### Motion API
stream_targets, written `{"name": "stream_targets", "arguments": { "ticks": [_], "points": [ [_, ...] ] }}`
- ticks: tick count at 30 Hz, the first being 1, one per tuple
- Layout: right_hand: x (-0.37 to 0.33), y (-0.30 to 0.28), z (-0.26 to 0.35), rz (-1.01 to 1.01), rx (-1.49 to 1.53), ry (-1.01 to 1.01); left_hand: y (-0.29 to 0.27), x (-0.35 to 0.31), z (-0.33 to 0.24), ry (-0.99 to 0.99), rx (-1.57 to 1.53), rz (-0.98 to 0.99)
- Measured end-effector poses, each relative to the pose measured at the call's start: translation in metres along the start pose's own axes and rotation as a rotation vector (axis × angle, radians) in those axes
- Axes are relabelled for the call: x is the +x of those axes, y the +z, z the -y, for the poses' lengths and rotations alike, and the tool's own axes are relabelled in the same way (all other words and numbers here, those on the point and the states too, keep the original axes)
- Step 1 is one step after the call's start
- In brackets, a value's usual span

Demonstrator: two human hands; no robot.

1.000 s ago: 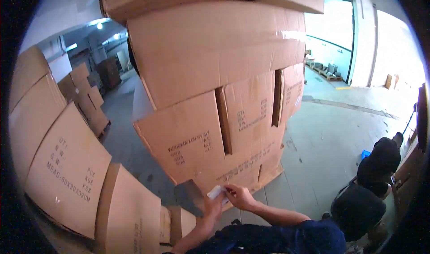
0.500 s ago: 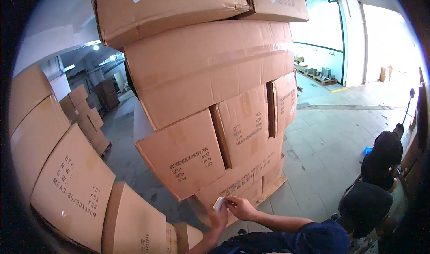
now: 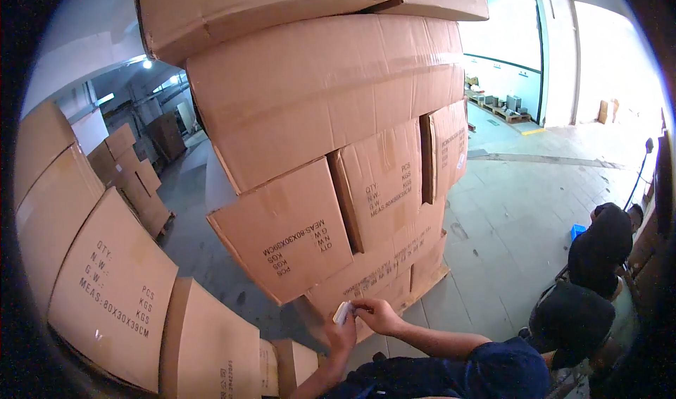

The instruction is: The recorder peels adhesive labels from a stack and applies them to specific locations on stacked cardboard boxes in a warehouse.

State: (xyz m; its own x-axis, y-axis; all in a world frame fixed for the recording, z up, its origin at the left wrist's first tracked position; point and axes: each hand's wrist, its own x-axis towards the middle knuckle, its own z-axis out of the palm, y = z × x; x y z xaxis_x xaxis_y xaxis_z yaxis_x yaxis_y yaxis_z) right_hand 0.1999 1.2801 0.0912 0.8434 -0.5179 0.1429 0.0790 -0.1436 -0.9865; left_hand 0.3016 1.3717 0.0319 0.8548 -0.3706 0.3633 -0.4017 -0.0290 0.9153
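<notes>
Since the earlier frame the view has been tipped up, so that the stack of boxes (image 3: pixel 331 188) fills more of the picture, while both hands have been kept at the low edge of the stack with the small white label (image 3: pixel 341 312) between them. The right hand (image 3: pixel 377 314) is brought in from the lower right on a bare forearm, its fingers closed in a pinch on the upper end of the label. The left hand (image 3: pixel 343 339) is raised from below, its fingers curled up behind the label's lower end; how firmly it is gripped there cannot be told. The label is held just in front of the bottom box (image 3: pixel 380 286) of the stack, near its lower edge, and whether it touches the cardboard cannot be made out. A grey concrete floor (image 3: pixel 507 223) is seen on the right, running toward a bright open doorway (image 3: pixel 503 68). More cardboard boxes (image 3: pixel 113 293) are leaned at the left, and further stacks are seen far back in a dim aisle. Two people in dark clothes (image 3: pixel 588 279) are seen crouched at the right rim, partly cut off. The person's own body is hidden below a dark blue sleeve (image 3: pixel 493 374).
</notes>
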Motion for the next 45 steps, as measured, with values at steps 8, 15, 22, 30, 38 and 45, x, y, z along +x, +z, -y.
{"name": "stream_targets", "arguments": {
  "ticks": [8,15,22,30,38,45],
  "points": [
    [-0.005,0.000,-0.001,-0.026,-0.024,0.027,-0.008,-0.004,-0.019,0.054,0.122,0.080],
    [-0.012,0.001,0.003,-0.070,0.020,-0.001,-0.013,-0.009,-0.060,-0.040,0.170,0.088],
    [-0.017,0.002,0.002,-0.063,-0.027,0.004,-0.013,-0.012,-0.040,-0.045,0.122,0.107],
    [-0.028,0.005,0.016,-0.077,-0.084,-0.046,-0.011,-0.014,-0.087,-0.138,-0.116,0.096],
    [-0.035,0.011,0.024,-0.070,-0.071,0.083,-0.007,-0.014,-0.066,-0.004,0.033,0.019],
    [-0.033,0.012,0.010,-0.108,0.062,0.021,-0.012,-0.018,-0.094,-0.096,-0.080,0.030]
  ]
}}
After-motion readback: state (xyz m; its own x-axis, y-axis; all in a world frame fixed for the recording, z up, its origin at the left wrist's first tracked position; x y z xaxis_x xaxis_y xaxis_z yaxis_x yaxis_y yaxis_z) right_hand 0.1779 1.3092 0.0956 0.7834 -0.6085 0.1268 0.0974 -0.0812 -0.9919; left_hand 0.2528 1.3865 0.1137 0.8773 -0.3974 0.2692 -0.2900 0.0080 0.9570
